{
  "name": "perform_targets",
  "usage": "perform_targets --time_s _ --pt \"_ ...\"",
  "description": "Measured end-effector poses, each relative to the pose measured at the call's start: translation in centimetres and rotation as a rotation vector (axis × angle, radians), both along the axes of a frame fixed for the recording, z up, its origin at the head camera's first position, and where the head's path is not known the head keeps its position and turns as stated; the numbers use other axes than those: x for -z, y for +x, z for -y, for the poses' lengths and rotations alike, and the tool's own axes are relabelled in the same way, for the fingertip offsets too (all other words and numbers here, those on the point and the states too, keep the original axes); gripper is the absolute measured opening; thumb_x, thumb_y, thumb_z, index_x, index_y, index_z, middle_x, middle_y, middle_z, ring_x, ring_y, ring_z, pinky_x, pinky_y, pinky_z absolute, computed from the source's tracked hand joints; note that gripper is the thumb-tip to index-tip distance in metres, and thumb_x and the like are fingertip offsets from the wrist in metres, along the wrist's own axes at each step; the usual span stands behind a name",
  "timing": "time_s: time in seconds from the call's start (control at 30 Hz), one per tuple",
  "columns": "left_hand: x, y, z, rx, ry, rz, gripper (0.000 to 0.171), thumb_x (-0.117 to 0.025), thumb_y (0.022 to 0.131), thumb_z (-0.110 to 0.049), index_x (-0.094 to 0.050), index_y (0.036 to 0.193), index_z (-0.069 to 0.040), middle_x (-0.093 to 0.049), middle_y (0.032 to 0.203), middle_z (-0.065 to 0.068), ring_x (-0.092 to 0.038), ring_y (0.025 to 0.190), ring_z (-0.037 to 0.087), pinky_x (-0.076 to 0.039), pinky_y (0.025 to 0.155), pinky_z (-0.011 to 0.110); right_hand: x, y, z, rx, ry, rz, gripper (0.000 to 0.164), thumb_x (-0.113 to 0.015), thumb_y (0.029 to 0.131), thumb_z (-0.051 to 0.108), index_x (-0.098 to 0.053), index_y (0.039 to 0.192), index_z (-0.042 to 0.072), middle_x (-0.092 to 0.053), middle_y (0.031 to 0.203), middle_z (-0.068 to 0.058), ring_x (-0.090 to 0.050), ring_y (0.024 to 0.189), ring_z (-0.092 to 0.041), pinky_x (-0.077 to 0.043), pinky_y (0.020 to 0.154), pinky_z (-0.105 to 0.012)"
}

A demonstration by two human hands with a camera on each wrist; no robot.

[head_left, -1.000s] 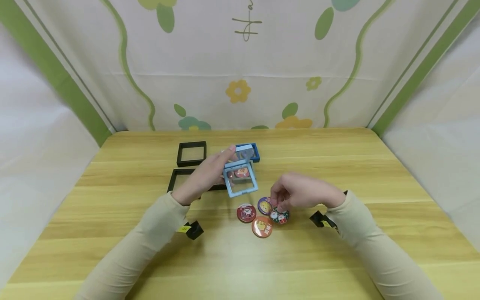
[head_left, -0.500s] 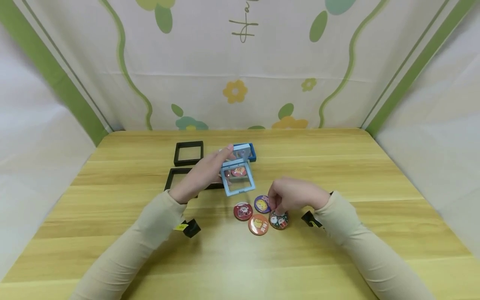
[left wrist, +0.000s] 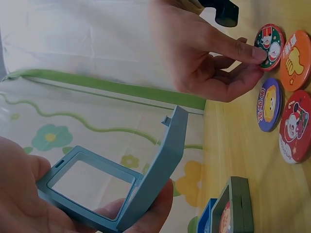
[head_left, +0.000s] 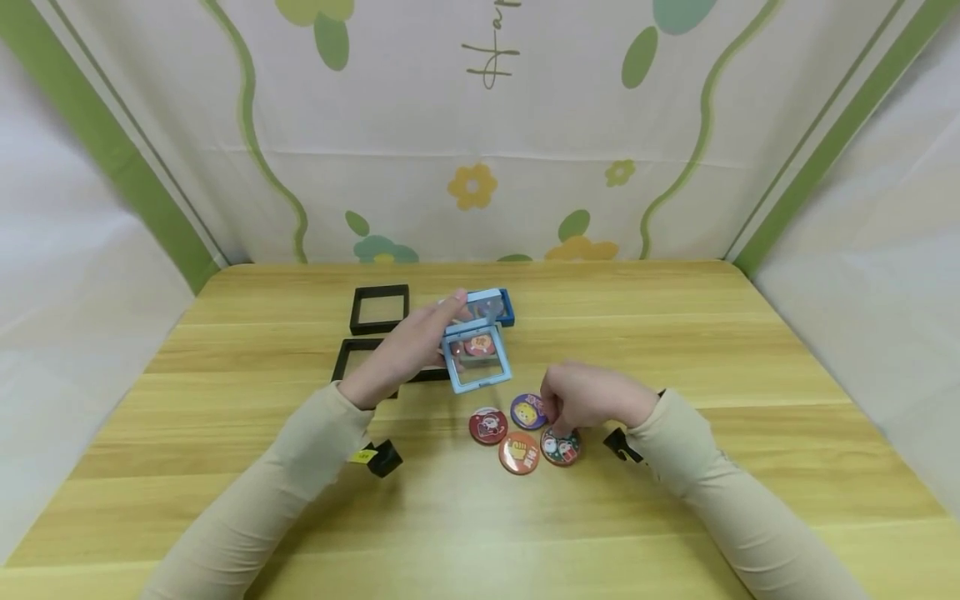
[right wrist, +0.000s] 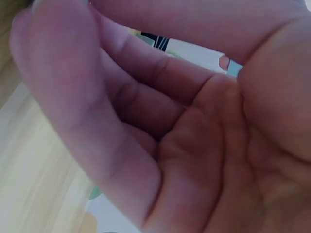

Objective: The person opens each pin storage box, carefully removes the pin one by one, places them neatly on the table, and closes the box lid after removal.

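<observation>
My left hand (head_left: 401, 350) holds a light blue square display case (head_left: 483, 385) with clear windows in the air. In the left wrist view the two hinged halves of the case (left wrist: 163, 162) stand apart at an angle, with nothing seen between them. My right hand (head_left: 600, 393) has thumb and fingers at the edge of a green Christmas badge (head_left: 562, 451) on the table; the thumb lies on its face. Beside it lie a purple badge (head_left: 528, 412), an orange badge (head_left: 519, 453) and a dark red badge (head_left: 488, 426). The right wrist view shows mostly curled fingers (right wrist: 92, 111).
Behind the left hand lie a small black frame (head_left: 378, 327) and a larger black frame (head_left: 343, 363), partly covered by that hand. A blue frame (head_left: 510, 307) with a badge inside sits behind the case. A patterned cloth (head_left: 420, 192) hangs beyond the wooden table's far edge.
The green badge has shifted slightly toward the person, away from the purple one, with the right hand following. The left hand keeps the case in nearly the same place.
</observation>
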State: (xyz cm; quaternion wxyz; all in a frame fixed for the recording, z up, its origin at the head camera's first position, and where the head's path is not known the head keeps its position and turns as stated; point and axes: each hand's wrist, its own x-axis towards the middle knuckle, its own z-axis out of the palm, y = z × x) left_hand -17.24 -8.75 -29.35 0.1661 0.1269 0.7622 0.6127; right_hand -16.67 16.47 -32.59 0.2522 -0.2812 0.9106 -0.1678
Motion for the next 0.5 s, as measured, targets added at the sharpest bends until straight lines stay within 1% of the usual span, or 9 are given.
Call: perform_targets --time_s 0.23,0.37,0.5 --pt "-0.46 0.24 0.13 -0.016 -0.016 -0.014 0.068 -0.032 0.103 -0.058 -0.056 0.119 0.004 -0.065 0.106 0.018 -0.066 0.088 0.03 -0.053 0.085 0.049 0.63 0.12 0.79 0.054 -0.009 -0.044 0.034 -0.088 0.07 0.004 -0.055 0.062 0.009 -0.055 0.061 0.002 -0.049 0.053 -0.011 -0.041 0.049 -0.025" --pt "-0.53 0.21 0.07 -0.011 -0.008 -0.013 0.067 -0.032 0.103 -0.057 -0.055 0.119 0.004 -0.064 0.105 0.019 -0.066 0.086 0.031 -0.053 0.084 0.048 0.54 0.14 0.8 0.03 -0.012 -0.058 0.034 -0.088 0.071 0.005 -0.056 0.062 0.009 -0.053 0.062 0.002 -0.047 0.056 -0.011 -0.039 0.051 -0.025" --pt "-0.56 0.15 0.0 -0.019 -0.022 -0.019 0.067 -0.032 0.102 -0.059 -0.055 0.119 0.002 -0.064 0.106 0.017 -0.066 0.086 0.03 -0.054 0.082 0.044 0.19 0.08 0.34 -0.001 -0.031 -0.049 0.03 -0.085 0.076 0.008 -0.057 0.066 0.011 -0.055 0.064 0.003 -0.048 0.058 -0.012 -0.041 0.054 -0.027"
